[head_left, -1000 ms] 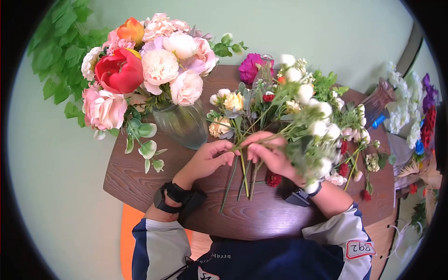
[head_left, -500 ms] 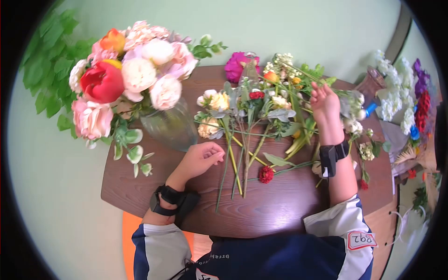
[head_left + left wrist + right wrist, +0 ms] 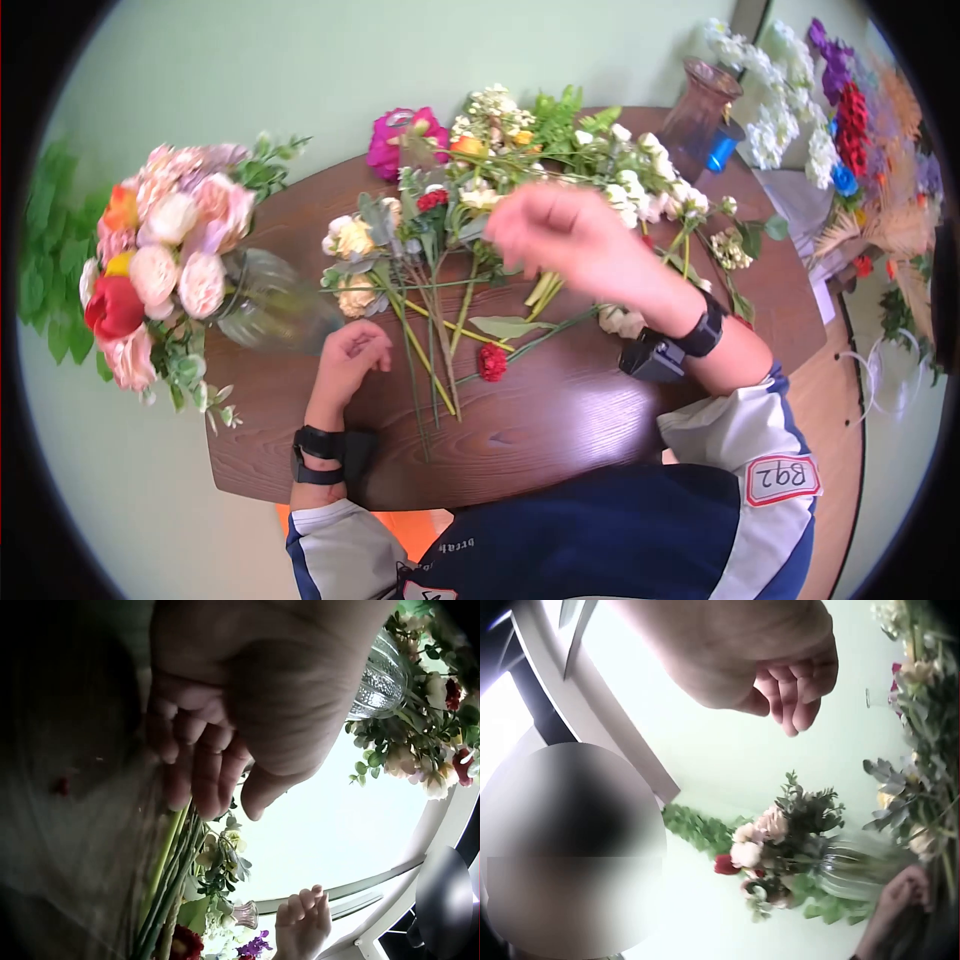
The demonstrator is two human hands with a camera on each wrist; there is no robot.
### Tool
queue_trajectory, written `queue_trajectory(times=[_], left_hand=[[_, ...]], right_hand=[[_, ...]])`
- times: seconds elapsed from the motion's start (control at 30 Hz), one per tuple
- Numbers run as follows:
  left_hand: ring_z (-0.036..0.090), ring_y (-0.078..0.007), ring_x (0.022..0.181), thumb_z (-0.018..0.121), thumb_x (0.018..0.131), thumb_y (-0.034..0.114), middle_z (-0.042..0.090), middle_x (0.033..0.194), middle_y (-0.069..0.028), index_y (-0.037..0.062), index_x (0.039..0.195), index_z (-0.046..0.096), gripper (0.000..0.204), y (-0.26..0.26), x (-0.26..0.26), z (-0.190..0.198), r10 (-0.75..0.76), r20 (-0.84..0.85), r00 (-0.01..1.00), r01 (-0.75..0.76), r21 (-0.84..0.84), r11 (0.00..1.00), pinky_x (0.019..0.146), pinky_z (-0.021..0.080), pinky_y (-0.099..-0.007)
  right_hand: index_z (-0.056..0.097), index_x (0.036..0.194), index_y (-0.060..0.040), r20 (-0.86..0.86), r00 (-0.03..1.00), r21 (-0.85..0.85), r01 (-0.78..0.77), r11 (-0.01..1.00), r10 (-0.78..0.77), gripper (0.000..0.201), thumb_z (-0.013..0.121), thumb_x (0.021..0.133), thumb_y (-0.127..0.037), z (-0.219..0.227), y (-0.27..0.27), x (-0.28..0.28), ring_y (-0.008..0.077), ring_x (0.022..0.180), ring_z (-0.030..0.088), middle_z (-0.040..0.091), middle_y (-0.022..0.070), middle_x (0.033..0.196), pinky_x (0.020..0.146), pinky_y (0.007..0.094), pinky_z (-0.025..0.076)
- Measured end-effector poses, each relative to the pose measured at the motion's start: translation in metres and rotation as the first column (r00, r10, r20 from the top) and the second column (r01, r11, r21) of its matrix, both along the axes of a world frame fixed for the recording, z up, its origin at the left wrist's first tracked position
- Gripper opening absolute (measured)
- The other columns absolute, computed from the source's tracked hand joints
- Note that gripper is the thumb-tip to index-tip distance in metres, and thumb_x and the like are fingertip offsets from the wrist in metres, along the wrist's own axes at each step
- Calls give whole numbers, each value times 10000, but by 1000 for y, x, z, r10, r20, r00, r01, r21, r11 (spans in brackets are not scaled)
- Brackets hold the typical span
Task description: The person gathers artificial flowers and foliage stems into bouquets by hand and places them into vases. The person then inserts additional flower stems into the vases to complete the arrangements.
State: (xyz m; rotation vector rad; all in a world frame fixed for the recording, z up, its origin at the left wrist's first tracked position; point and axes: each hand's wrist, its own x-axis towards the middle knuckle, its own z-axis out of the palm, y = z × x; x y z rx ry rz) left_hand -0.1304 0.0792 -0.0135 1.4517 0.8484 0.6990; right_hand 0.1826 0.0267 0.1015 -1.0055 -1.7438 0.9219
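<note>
My left hand [image 3: 355,360] hangs over the table's left side, its fingers loosely bent with nothing in them. Just right of it lie long green stems [image 3: 440,365] of artificial flowers; cream roses [image 3: 354,238] top some of them. My right hand [image 3: 575,240], slightly blurred, is raised above the middle of the flowers and holds nothing; its fingers [image 3: 801,705] droop loosely in the right wrist view. Behind it spread sprays of white flowers [image 3: 632,190]. A red carnation-like bloom [image 3: 492,362] lies among the crossed stems.
A clear glass vase [image 3: 270,305] with a large mixed bouquet [image 3: 165,240] stands at the left. A purplish glass vase [image 3: 695,120] is at the back right, near a blue object [image 3: 722,150]. A magenta bloom [image 3: 385,145] lies at the back. More flowers [image 3: 850,130] stand beyond the right edge.
Both hands were at the stems of white flower sprays; the right hand then reached back right, and those sprays now lie there. It has swung back left, without them. The head view has turned right.
</note>
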Motion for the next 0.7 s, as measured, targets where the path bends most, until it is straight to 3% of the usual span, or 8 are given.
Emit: queue_trajectory(times=[0.1, 0.2, 0.23, 0.3, 0.37, 0.5, 0.57, 0.7], left_hand=[[509, -53, 504, 556, 840, 27, 561, 623, -6, 29, 780, 548, 61, -4, 9, 5, 76, -25, 997, -76, 2, 997, 493, 401, -157], [514, -52, 493, 585, 812, 28, 558, 595, -5, 26, 775, 570, 40, -19, 40, 20, 24, -145, 989, -7, 119, 993, 454, 384, -170], [514, -52, 493, 585, 812, 28, 558, 595, -5, 26, 775, 570, 40, -21, 53, 26, 9, -145, 989, 7, 116, 993, 454, 384, -170], [532, -48, 510, 602, 789, 8, 573, 606, -9, 11, 761, 583, 34, -20, 84, 38, -203, -334, 920, 320, 343, 883, 467, 395, -179], [537, -46, 516, 611, 777, 1, 590, 633, -16, 4, 747, 590, 37, -17, 120, 48, -233, -371, 899, 360, 325, 874, 474, 397, -185], [500, -47, 554, 493, 887, 62, 552, 644, -7, 17, 806, 563, 117, -2, 158, 37, -199, -63, 978, 204, 74, 976, 497, 370, -172], [494, -48, 574, 469, 900, 71, 553, 661, -10, 18, 836, 548, 114, 2, 159, 8, -125, 206, 971, 129, -6, 992, 496, 356, -175], [523, -63, 616, 504, 880, 57, 568, 700, -20, 12, 888, 550, 65, -5, 158, -8, -182, 188, 965, 216, -180, 960, 534, 391, -175]], right_hand=[[558, 950, -13, 599, 801, 212, -142, 967, -14, 255, 651, 747, -138, -34, -33, 16, 240, 734, 581, 564, 99, 828, 639, 353, 476], [539, 896, -21, 742, 650, 335, -150, 930, -162, 286, 674, 681, -152, -83, -47, 37, 288, 794, 555, 529, 104, 843, 667, 372, 469], [539, 896, -21, 743, 647, 332, -136, 933, -169, 286, 674, 681, -152, -92, -48, 42, 288, 794, 555, 529, 104, 843, 667, 372, 469], [511, 837, -26, 699, 711, 239, -139, 961, -71, 273, 674, 656, -150, -105, -43, 50, 287, 806, 540, 513, 103, 816, 704, 375, 456], [481, 800, -46, 665, 747, 209, -166, 964, -15, 247, 663, 670, -149, -111, -36, 56, 281, 804, 537, 502, 104, 807, 696, 383, 442], [487, 845, -50, 489, 872, 355, -181, 917, -17, 211, 639, 730, -140, -97, -39, 60, 282, 759, 550, 515, 97, 791, 628, 382, 439], [506, 866, -55, 210, 963, 293, 100, 951, -166, 167, 622, 769, -124, -91, -43, 62, 286, 708, 569, 539, 88, 770, 593, 370, 444], [571, 825, -66, 52, 959, 385, 237, 892, -277, 122, 658, 746, -99, -92, -45, 60, 270, 663, 569, 563, 72, 726, 569, 349, 445]])
